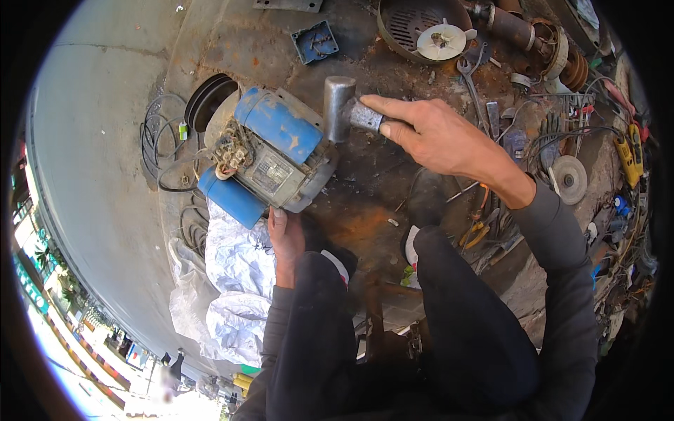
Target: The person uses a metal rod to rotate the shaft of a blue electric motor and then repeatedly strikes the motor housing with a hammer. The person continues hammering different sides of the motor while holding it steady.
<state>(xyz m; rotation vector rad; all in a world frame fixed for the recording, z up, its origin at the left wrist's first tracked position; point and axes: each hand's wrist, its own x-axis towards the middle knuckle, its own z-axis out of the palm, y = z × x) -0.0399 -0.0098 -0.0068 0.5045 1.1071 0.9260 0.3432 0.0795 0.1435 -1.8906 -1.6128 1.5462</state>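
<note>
A stained, rust-marked workshop floor (365,210) is shown from above, bordered at the left of the frame by pale concrete and at the right by scattered tools. An electric motor (270,158) with a blue casing and an open terminal box of exposed wiring lies left of centre, beside a coil of black cable (158,144) and a crumpled white plastic sheet (232,274). The left hand (284,242) is laid against the lower edge of the motor, apparently steadying it; whether it grips cannot be told. The right hand (439,137) is closed around the handle of a metal hammer (340,105), whose grey cylindrical head is held just beside the motor's right end. The step is judged to be striking at the end housing; a controlled blow with the motor braced would be called for. A fan cover (414,28) lies at the upper centre.
</note>
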